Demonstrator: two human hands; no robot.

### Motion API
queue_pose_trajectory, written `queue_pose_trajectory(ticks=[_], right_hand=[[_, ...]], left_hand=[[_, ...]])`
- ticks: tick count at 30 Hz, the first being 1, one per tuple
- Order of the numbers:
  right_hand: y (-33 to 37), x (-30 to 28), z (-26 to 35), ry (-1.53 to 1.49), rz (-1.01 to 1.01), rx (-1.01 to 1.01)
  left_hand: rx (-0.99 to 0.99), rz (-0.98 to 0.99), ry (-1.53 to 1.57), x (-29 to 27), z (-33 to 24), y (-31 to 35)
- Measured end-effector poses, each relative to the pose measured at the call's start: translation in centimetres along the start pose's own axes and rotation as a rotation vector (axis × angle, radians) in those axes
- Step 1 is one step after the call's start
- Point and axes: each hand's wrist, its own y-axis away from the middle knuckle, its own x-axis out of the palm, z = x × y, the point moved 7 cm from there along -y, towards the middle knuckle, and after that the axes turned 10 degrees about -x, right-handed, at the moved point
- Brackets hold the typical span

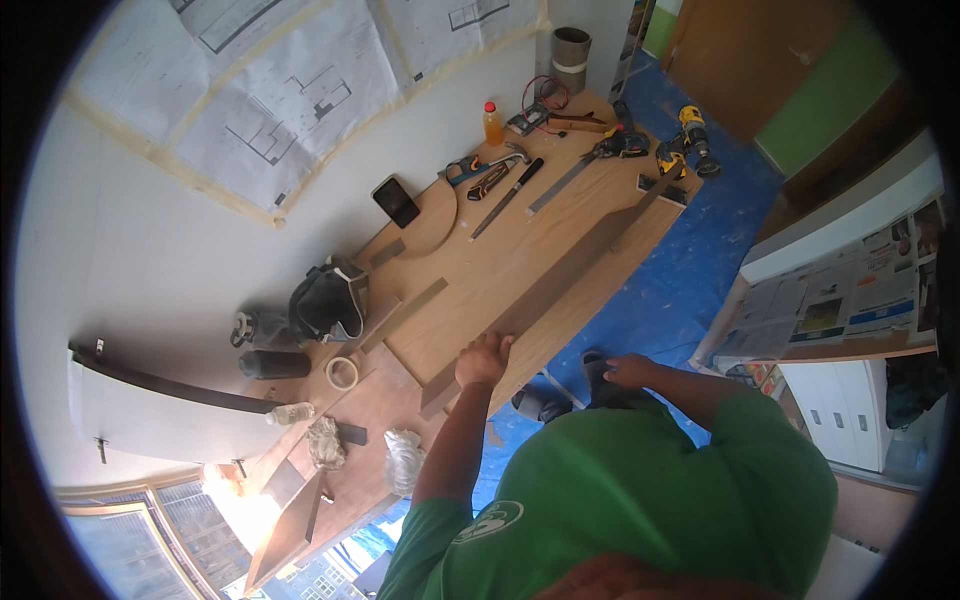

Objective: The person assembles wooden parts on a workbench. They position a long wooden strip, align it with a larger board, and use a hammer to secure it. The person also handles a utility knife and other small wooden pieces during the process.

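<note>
A long, narrow dark-brown wooden board (555, 295) lies lengthwise along the near side of the wooden worktable. My left hand (484, 360) is on its near-left part, with the fingers closed over the board and the thumb at its edge. Away from the table, my right hand (628, 370) hangs low in front of me, above the blue floor sheet. Its fingers look curled, and whatever may be inside them is hidden. Shorter wood strips (405, 314) lie beyond my left hand, near a roll of tape (342, 373).
The wooden worktable (480, 270) carries a phone (395, 201), a hammer (512, 155), a handsaw (508, 198), an orange bottle (493, 124) and a yellow cordless drill (692, 135). A black tool bag (328, 300) stands against the wall. Blue sheeting (665, 290) covers the floor; a newspaper-covered shelf (830, 300) is at right.
</note>
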Motion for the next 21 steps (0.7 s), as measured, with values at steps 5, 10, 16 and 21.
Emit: queue_pose_trajectory(ticks=[5, 10, 16, 21], right_hand=[[8.1, -0.9, -12.2, 0.133, -0.045, 0.33], [11.7, 1.0, -16.5, 0.055, 0.009, 0.442], [7.5, 2.4, -14.2, 0.528, 0.196, -0.25], [2.8, -5.5, -8.2, 0.031, -0.2, -0.095]], left_hand=[[-0.012, -0.063, 0.009, 0.2, 0.8, 0.3], [-0.015, -0.072, 0.044, 0.9, 1.5, 0.4], [0.038, -0.111, 0.003, 0.7, 0.7, 0.7], [0.014, -0.061, -0.042, 0.6, 1.0, 0.5]])
